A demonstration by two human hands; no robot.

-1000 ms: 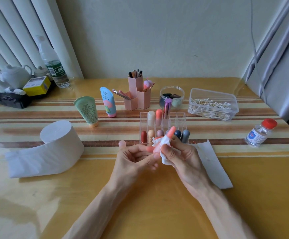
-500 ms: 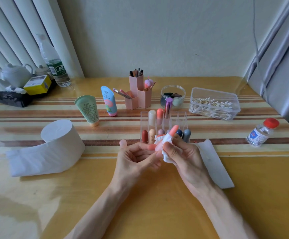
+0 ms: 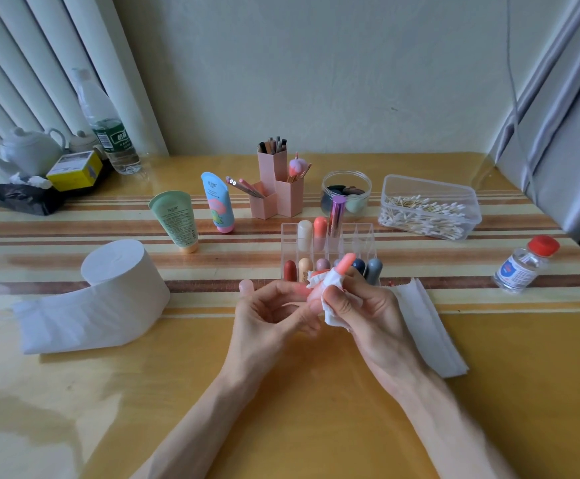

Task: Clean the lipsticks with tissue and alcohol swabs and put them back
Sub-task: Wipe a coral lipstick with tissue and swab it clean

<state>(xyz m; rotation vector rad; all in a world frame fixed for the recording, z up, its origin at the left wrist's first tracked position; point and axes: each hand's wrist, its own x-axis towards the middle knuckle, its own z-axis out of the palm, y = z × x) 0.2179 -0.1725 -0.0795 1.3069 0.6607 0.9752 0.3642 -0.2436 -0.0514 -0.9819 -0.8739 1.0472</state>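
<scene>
A: What is nearest on the counter (image 3: 281, 402)?

B: The person's two hands, meeting just above the wood. The left hand (image 3: 271, 314) pinches the lower end of a coral-pink lipstick (image 3: 346, 263) and seems to steady it so that it cannot twist. The right hand (image 3: 363, 305) curls round a scrap of tissue (image 3: 331, 281) wrapped about the stick's middle. The rounded tip pokes out above the tissue, so this looks like wiping in progress.

A: And the sheet beside the right wrist?

B: That is a folded tissue sheet (image 3: 427, 330), lying flat within easy reach, probably as a spare.

A: Where would the stick go afterwards?

B: Just behind the hands stands a clear lipstick organizer (image 3: 368, 235). Other lipsticks stand upright in it, and the compartments at its back right look unfilled.

A: What is farther out?

B: A toilet roll (image 3: 116, 281) lies to the left with its tail unwound, the likely source of the tissue. An alcohol bottle (image 3: 523, 266) stands capped at the right. The cotton swab box (image 3: 427, 209) sits open behind, so the swab step is probably not yet begun.
</scene>
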